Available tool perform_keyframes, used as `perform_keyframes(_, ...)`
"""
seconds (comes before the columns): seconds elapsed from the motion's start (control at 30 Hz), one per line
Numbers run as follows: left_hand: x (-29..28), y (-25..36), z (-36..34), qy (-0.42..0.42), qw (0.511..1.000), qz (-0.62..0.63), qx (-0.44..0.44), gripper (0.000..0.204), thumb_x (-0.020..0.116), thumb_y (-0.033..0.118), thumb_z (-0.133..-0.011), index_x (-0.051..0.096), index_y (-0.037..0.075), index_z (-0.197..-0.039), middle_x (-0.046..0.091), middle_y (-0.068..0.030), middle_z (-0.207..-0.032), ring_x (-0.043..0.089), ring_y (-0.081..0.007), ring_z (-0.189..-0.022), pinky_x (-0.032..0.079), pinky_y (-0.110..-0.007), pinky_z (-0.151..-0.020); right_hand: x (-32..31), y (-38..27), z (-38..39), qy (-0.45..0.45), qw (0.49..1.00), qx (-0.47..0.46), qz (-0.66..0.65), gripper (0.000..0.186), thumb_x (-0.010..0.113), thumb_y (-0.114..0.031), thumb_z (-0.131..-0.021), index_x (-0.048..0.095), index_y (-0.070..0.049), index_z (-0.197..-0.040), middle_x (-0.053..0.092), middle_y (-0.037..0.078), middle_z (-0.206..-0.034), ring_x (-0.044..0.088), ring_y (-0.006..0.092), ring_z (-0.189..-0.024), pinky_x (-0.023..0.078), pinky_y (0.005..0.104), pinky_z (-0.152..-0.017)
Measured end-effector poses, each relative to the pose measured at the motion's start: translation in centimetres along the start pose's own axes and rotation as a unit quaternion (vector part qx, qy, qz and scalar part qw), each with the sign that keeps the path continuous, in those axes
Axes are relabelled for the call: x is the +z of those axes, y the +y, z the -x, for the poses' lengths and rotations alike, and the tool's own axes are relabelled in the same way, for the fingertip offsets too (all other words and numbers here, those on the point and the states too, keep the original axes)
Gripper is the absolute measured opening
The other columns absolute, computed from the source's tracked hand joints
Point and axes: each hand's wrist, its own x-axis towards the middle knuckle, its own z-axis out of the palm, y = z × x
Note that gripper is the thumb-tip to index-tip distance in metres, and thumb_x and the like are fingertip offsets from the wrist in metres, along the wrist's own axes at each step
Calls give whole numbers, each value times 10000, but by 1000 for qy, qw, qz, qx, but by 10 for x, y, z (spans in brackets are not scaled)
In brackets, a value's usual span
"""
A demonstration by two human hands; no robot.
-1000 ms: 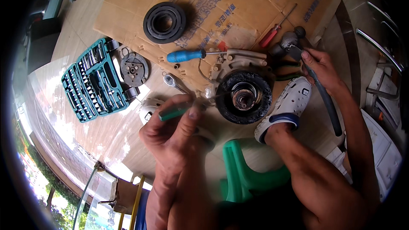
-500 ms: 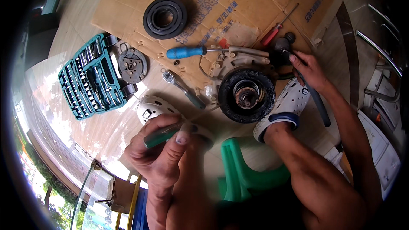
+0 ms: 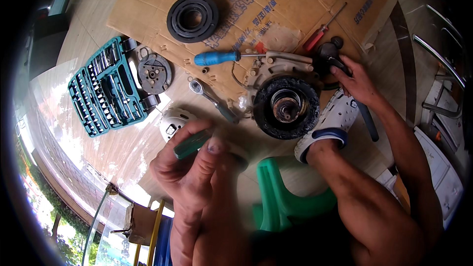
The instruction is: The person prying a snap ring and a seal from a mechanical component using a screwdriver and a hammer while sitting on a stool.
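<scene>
My left hand [image 3: 189, 165], closed in the foreground, holds a green-handled screwdriver [image 3: 193, 144]; its shaft is blurred and hard to make out. Around a hammer [image 3: 367, 120] my right hand [image 3: 358, 83] is closed, near the head end. The dark hammer head lies beside the compressor body [image 3: 273, 65], a grey metal casting on the cardboard edge. A black greasy pulley ring [image 3: 263, 123] faces up on it, around a rusty central shaft [image 3: 286, 110]. The compressor stands between my two white clogs.
On the cardboard [image 3: 148, 0] lie a black pulley [image 3: 192, 18], a blue-handled screwdriver [image 3: 217, 58] and a red-handled screwdriver [image 3: 316, 38]. Left of it are a ratchet [image 3: 213, 99], a round metal clutch plate [image 3: 154, 74] and an open teal socket set [image 3: 106, 88]. A green stool [image 3: 276, 197] is below me.
My left hand has shifted slightly right and down with the screwdriver. The hammer handle's end has swung slightly up and left, still in my right hand. The view has moved a little.
</scene>
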Motion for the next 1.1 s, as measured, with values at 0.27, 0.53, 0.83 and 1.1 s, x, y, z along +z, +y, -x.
perform_keyframes(0.27,3,-4,-5,8,996,78,-49,325,733,161,-986,699,-87,-1193,736,-182,-959,701,-198,-745,570,-308,-710,1,-2,-3,12,1000,-8,10,273,682,-224,-1021,611,-53,-1222,509,-36,-629,468,49,-483,374,265,-435)
perform_keyframes(0.53,11,-7,-16,-6,986,148,-72,300,756,155,-973,728,-42,-1197,742,-127,-949,688,-159,-738,552,-267,-683,0,1,-5,14,1000,-4,7,290,697,-251,-1006,614,-67,-1214,523,-22,-604,488,70,-449,383,282,-416)
perform_keyframes(0.83,36,5,-15,33,996,37,-79,225,820,50,-894,783,-40,-1097,761,-61,-868,664,-98,-785,518,-234,-743,0,2,-7,17,1000,-4,19,304,711,-284,-993,619,-75,-1193,520,-6,-589,503,87,-451,397,300,-429)
perform_keyframes(1.1,53,3,-16,48,997,46,-35,214,815,9,-884,781,-52,-1086,769,-76,-876,667,-104,-782,520,-233,-753,1,3,-7,40,997,-25,61,265,715,-284,-985,628,-71,-1116,545,25,-616,524,111,-501,429,326,-477)
